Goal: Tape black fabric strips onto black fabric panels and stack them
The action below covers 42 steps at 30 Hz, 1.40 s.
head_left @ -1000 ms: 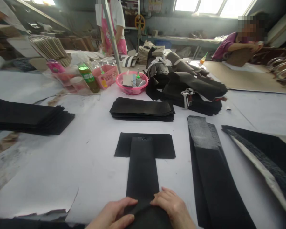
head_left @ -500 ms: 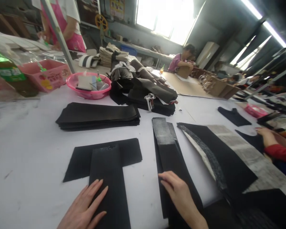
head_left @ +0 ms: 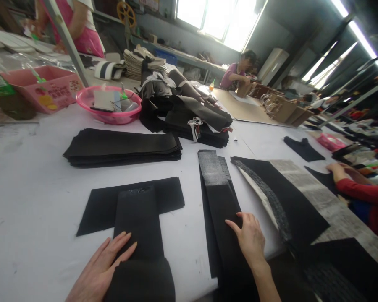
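Note:
My left hand (head_left: 102, 264) lies with fingers outstretched on a black strip (head_left: 138, 222), whose far end, with a shiny patch, overlaps a crosswise black piece (head_left: 94, 209). A black flap (head_left: 141, 279) at the bottom folds up over the strip and hides part of that hand. My right hand (head_left: 250, 237) rests on a bundle of long black strips (head_left: 222, 218), its thumb and index finger apart on the top one. Grey, textured ends (head_left: 212, 167) show at the bundle's far end.
Behind lie a stack of black pieces (head_left: 122, 147), a pink basin (head_left: 110, 115) and a heap of dark material (head_left: 189, 119). Curved black panels (head_left: 283, 197) lie to the right. A co-worker's red sleeve (head_left: 359, 191) reaches in there. A metal post (head_left: 66, 42) stands back left.
My right hand has shifted right, from the bundle's left edge onto the top strip, its fingers spreading. A black flap has come up over the strip beside my left hand.

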Motion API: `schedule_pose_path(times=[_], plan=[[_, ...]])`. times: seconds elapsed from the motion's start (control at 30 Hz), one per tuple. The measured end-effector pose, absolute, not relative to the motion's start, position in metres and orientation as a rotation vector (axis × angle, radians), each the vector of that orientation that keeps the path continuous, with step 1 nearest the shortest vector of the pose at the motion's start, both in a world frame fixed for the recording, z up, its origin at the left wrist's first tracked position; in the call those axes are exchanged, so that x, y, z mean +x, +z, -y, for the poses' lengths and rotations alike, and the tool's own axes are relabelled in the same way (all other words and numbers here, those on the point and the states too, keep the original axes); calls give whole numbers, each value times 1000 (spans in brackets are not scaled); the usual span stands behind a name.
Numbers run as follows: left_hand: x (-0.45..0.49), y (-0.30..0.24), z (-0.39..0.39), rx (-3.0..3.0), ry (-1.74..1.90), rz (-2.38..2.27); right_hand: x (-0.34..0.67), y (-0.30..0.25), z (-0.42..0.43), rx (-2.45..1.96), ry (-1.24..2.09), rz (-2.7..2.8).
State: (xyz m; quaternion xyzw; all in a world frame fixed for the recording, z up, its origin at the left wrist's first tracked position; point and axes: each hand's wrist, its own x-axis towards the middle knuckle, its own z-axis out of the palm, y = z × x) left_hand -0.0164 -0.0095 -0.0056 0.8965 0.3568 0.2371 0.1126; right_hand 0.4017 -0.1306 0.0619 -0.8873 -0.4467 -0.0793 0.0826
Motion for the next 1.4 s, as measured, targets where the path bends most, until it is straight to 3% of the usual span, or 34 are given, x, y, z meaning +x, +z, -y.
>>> schedule_pose_path(times=[0.33,0.57,0.8,1.27,1.4], plan=[[-36,10,-3,2727,606,-980,398,71,125,-2625,190,1203],[-47,20,-7,2588,599,-1140,371,84,135,-2448,110,1297],[-40,31,-13,2612,638,-1089,321,57,148,-2452,-87,1401],[-17,46,-11,2484,613,-978,351,89,153,-2356,335,1057],[15,83,-14,2225,532,-815,355,109,152,-2422,169,982]])
